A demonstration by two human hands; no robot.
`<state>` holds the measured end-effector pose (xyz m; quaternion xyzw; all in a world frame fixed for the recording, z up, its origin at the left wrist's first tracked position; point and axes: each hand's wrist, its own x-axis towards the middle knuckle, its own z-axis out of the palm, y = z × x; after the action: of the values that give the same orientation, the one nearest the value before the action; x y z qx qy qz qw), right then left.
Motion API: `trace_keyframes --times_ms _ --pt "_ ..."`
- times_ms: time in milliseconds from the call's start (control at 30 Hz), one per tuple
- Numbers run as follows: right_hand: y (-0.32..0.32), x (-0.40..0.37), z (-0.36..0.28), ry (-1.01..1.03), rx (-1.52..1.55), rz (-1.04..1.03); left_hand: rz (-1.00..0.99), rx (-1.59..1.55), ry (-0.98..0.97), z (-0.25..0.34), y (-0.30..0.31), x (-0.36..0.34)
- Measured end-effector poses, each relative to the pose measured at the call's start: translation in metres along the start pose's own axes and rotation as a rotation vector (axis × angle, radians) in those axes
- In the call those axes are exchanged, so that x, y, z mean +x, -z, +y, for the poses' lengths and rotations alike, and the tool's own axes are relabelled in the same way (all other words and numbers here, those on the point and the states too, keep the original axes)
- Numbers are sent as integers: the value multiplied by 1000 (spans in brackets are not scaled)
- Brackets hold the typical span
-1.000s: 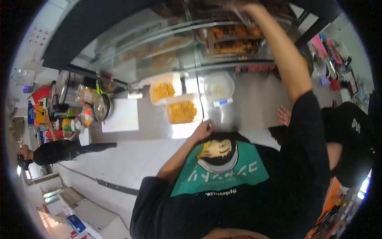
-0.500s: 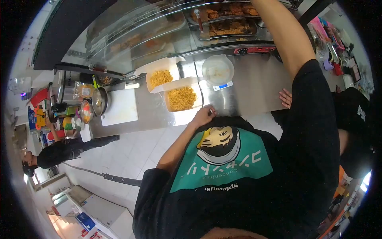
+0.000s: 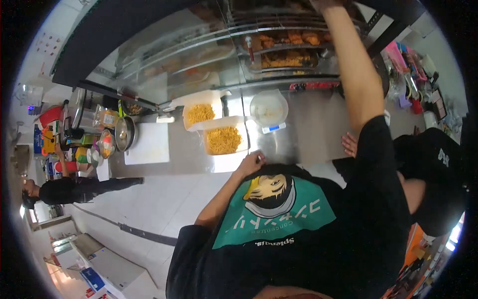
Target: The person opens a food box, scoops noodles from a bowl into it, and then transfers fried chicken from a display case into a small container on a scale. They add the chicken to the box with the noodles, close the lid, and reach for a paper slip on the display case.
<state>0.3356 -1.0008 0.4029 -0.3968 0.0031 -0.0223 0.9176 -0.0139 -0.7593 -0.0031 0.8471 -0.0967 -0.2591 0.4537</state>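
My left hand [image 3: 254,162] rests at the front edge of the steel counter, its fingers loosely curled with nothing visible in them. Just beyond it sits an open paper box of yellow noodles [image 3: 224,140], with a second noodle box [image 3: 200,113] behind. A translucent bowl [image 3: 269,108] stands to the right, behind a small white scale with a blue display [image 3: 274,128]. My right arm reaches up across the glass display case; my right hand [image 3: 326,4] is at the top edge, dark and partly cut off, its fingers hidden.
Food trays [image 3: 289,60] stand inside the glass case [image 3: 174,55]. A white cutting board [image 3: 147,143], a pan [image 3: 124,133] and packets lie left. A person in black [image 3: 59,191] stands far left. Another person's hand [image 3: 350,144] rests at the counter edge, right.
The view has tilted, so the counter and boxes sit lower. My right hand has come into view at the top. My left hand stays by the counter edge, its fingers more curled.
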Motion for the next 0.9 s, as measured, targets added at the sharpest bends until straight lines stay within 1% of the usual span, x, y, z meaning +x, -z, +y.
trace_keyframes --times_ms 100,133,167,233,300,333,367,400,433,467,500,533,600,633,667,700,767,833,867,900 --pt "12 -11 -5 0 206 52 31 27 -56 3 1 2" --pt "17 -16 -4 9 246 75 -14 2 8 9 5 3" --pt "23 -12 -5 24 249 67 -18 35 14 10 6 5" --pt "42 -4 2 -25 356 184 -11 86 16 15 9 7" --pt "57 0 7 -88 458 316 -30 72 -14 9 10 14" --pt "60 -6 8 -85 455 325 -50 51 -34 3 7 16" --pt "65 -17 10 -84 318 246 -11 40 -60 4 6 17" --pt "69 -28 12 -88 180 165 -20 29 -59 4 6 18" --pt "70 -37 9 -93 170 170 -62 47 -20 15 14 20" --pt "72 -49 6 -164 156 116 -106 62 25 18 16 17" --pt "72 -63 7 -236 144 61 -74 73 -47 3 8 21" --pt "71 -79 15 -246 140 67 -77 63 -40 3 8 21" --pt "68 -117 40 -247 212 -66 -6 49 -90 7 8 18" --pt "67 -134 57 -286 207 29 -73 69 8 24 17 16" --pt "69 -150 77 -329 202 129 -42 41 -36 5 7 19" --pt "79 -160 103 -366 258 123 -42 44 -38 3 7 17" --pt "101 -171 160 -420 69 345 -41 43 -28 9 10 17" --pt "149 -163 243 -222 -144 384 -91 20 23 13 15 17" --pt "164 -159 272 -231 -143 380 -87 18 32 11 16 20" --pt "176 -159 297 -77 -416 331 -85 26 11 7 14 22"
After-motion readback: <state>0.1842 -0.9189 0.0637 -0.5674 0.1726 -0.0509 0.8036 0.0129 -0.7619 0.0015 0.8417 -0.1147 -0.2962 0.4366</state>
